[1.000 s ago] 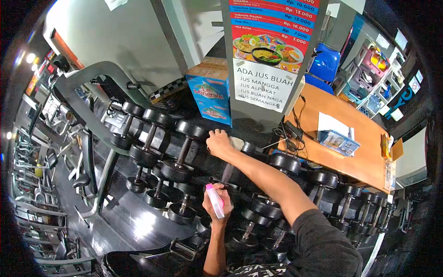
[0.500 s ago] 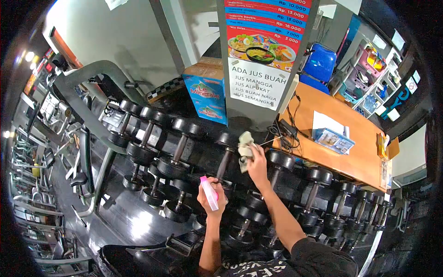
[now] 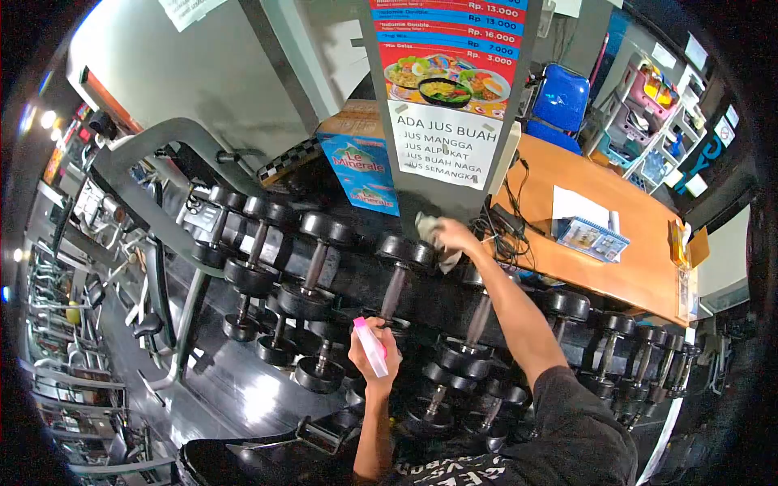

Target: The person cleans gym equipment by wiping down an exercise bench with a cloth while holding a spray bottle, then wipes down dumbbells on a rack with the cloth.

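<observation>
Wrapped in my left hand [image 3: 374, 353] is a spray bottle with a pink-and-white spray head [image 3: 371, 347]; its body is mostly hidden by my fingers. The hand is at the near end of a black dumbbell [image 3: 395, 292] on the rack, partly covering it. My right hand [image 3: 450, 236] is closed on a pale, crumpled cloth [image 3: 425, 228], at the far head of that same dumbbell, against the base of the grey pillar. I cannot tell whether the cloth touches the dumbbell's head or the pillar.
Several more dumbbells [image 3: 315, 267] line the rack on both sides. Behind it stand a grey pillar with a menu poster [image 3: 446, 81], a blue carton [image 3: 361, 170] and an orange-topped desk [image 3: 567, 174] with tangled cables [image 3: 502, 227]. Gym machines [image 3: 174, 186] are at left.
My right hand and the cloth have moved farther away, from beside the dumbbell's far head to the foot of the pillar. My left hand keeps hold of the spray bottle. The view has shifted slightly.
</observation>
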The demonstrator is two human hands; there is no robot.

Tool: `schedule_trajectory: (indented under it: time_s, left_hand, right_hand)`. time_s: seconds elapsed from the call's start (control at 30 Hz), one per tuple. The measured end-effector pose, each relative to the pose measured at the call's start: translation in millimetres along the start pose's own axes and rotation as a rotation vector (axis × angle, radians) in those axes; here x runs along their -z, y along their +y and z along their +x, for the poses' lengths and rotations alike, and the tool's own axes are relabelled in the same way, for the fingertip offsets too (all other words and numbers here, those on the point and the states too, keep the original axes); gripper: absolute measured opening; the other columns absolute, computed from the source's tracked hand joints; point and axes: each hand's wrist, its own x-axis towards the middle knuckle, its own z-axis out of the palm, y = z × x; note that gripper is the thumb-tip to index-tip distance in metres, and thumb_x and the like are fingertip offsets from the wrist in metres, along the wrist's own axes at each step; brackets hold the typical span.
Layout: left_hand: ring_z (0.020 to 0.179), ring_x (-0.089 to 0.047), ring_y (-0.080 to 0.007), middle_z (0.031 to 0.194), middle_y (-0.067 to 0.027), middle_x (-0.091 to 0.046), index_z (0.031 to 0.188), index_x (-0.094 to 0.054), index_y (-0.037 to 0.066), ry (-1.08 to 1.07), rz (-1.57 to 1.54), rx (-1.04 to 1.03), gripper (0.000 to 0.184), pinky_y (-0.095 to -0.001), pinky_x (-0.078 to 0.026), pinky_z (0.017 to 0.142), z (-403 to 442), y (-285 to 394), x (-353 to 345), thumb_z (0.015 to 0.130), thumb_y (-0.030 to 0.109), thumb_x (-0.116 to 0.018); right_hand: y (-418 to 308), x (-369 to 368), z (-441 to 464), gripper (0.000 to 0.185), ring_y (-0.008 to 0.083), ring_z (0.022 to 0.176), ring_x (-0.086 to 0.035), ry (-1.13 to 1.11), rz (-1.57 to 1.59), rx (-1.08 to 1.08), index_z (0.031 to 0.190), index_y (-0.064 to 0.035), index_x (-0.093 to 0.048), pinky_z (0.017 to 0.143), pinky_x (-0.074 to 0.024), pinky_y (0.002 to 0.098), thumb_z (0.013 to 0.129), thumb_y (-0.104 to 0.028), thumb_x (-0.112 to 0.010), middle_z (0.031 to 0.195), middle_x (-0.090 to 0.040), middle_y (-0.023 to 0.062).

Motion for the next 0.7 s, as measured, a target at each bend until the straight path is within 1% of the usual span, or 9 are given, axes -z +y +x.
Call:
schedule_trajectory:
  time_s: [0.03,0.07,0.23,0.33,0.47,0.5,0.57,0.63,0.7]
  left_hand:
    - [0.056,-0.056,-0.0170,0.078,-0.0062,-0.062,0.097,-0.056,0.000,-0.021,0.002,0.032,0.020,-0.0292,-0.046,0.057,1.3,-0.7,0.2,0.079,-0.001,-0.065]
    - [0.056,-0.055,-0.0165,0.078,-0.0057,-0.061,0.097,-0.057,0.000,-0.020,0.076,-0.071,0.021,-0.0284,-0.046,0.057,5.2,0.4,0.2,0.078,-0.002,-0.065]
    - [0.062,-0.057,-0.0140,0.084,-0.0070,-0.063,0.097,-0.055,0.001,0.001,0.051,-0.029,0.021,-0.0279,-0.047,0.060,4.5,4.3,1.7,0.079,-0.002,-0.063]
    - [0.066,-0.059,-0.0157,0.092,-0.0116,-0.063,0.100,-0.054,0.001,0.003,0.038,-0.008,0.022,-0.0289,-0.049,0.063,0.5,-5.5,4.0,0.080,0.000,-0.063]
    - [0.066,-0.059,-0.0155,0.091,-0.0114,-0.064,0.099,-0.055,0.001,0.024,-0.017,-0.028,0.019,-0.0290,-0.049,0.062,4.3,-0.3,-2.8,0.082,0.001,-0.063]
    - [0.066,-0.060,-0.0156,0.089,-0.0113,-0.064,0.098,-0.055,0.000,-0.006,0.035,-0.055,0.018,-0.0289,-0.049,0.062,5.1,2.0,-2.9,0.082,0.001,-0.063]
    - [0.065,-0.060,-0.0158,0.088,-0.0112,-0.064,0.098,-0.056,0.000,-0.043,0.089,-0.086,0.018,-0.0287,-0.049,0.061,5.4,2.2,-2.7,0.082,0.001,-0.063]
    - [0.065,-0.061,-0.0159,0.086,-0.0106,-0.064,0.096,-0.057,0.000,-0.008,0.016,-0.067,0.017,-0.0288,-0.049,0.061,1.9,-0.1,-4.6,0.081,0.001,-0.065]
    - [0.067,-0.061,-0.0172,0.087,-0.0108,-0.064,0.096,-0.057,0.000,0.041,-0.074,-0.048,0.018,-0.0303,-0.050,0.063,-2.4,-6.8,-4.0,0.080,0.001,-0.066]
  right_hand:
    - [8.0,-5.5,16.0,0.044,0.0416,0.109,-0.055,-0.340,-0.240,0.008,0.125,-0.0012,-0.053,0.086,-0.0464,0.0457,0.088,-0.025,-0.056,0.119,-0.058,0.0256]
    - [25.6,-24.6,24.8,0.038,0.0338,0.100,-0.061,-0.241,-0.064,-0.049,0.116,-0.0033,-0.060,0.084,-0.0462,0.0427,0.090,-0.029,-0.051,0.108,-0.065,0.0208]
    - [-5.5,9.9,-0.3,0.035,0.0340,0.098,-0.062,-0.265,-0.067,-0.028,0.117,-0.0104,-0.062,0.082,-0.0475,0.0420,0.089,-0.027,-0.052,0.107,-0.066,0.0179]
    - [-48.1,51.1,-19.1,0.032,0.0284,0.091,-0.064,-0.287,-0.108,0.181,0.115,-0.0169,-0.063,0.077,-0.0495,0.0395,0.086,-0.021,-0.053,0.099,-0.068,0.0160]
    - [-50.4,67.8,3.1,0.038,0.0148,0.091,-0.057,-0.286,0.336,0.333,0.122,-0.0032,-0.056,0.079,-0.0466,0.0293,0.085,-0.009,-0.049,0.103,-0.066,0.0097]
    - [-54.7,67.5,7.1,0.038,0.0162,0.086,-0.059,-0.195,0.450,0.326,0.122,-0.0045,-0.057,0.075,-0.0480,0.0303,0.085,-0.009,-0.048,0.101,-0.066,0.0116]
    - [-67.0,63.8,17.5,0.038,0.0190,0.082,-0.062,-0.149,0.221,0.059,0.121,-0.0049,-0.057,0.071,-0.0498,0.0328,0.085,-0.010,-0.048,0.102,-0.066,0.0155]
    - [-39.1,16.6,48.4,0.035,0.0294,0.082,-0.065,-0.230,0.064,0.089,0.119,-0.0108,-0.061,0.070,-0.0509,0.0403,0.086,-0.021,-0.053,0.104,-0.067,0.0162]
    - [-36.3,-16.9,50.9,0.034,0.0316,0.084,-0.064,-0.293,-0.131,0.160,0.116,-0.0128,-0.062,0.073,-0.0499,0.0415,0.088,-0.028,-0.053,0.103,-0.067,0.0144]
